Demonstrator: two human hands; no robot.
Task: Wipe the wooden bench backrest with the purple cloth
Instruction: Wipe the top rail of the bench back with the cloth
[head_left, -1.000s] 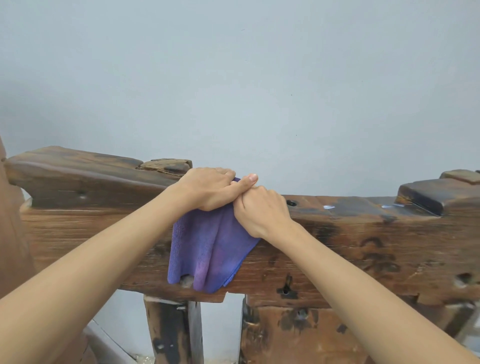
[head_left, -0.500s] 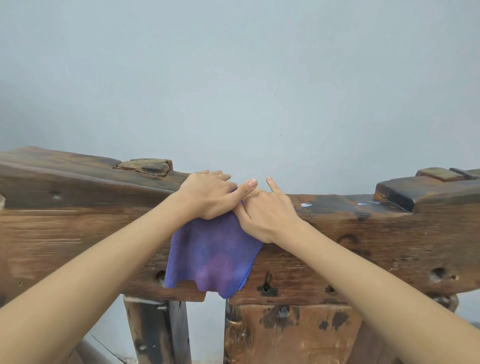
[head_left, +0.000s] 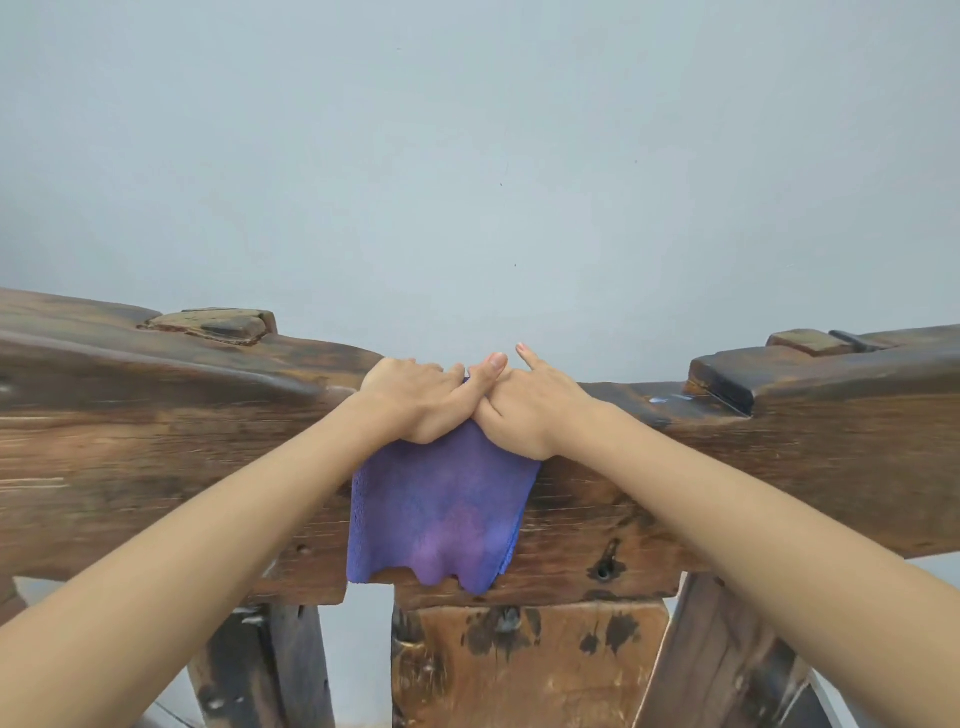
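- One wooden bench backrest (head_left: 156, 457): dark, rough-grained, pitted and stiff; likely too heavy to shift under wiping.
- One purple cloth (head_left: 436, 509): soft, light and fuzzy, draped over the backrest's top edge and down its front; best held at the top fold.
- The left hand (head_left: 415, 400): grip curled round the cloth's top.
- The right hand (head_left: 535, 410): flat, pressing the cloth, forefinger lifted.

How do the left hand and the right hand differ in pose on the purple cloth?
The left hand curls its fingers over the top of the wooden bench backrest; the right hand lifts one straight finger. The left hand's thumb lies across the right hand, not the reverse. Both rest on the upper edge of the purple cloth.
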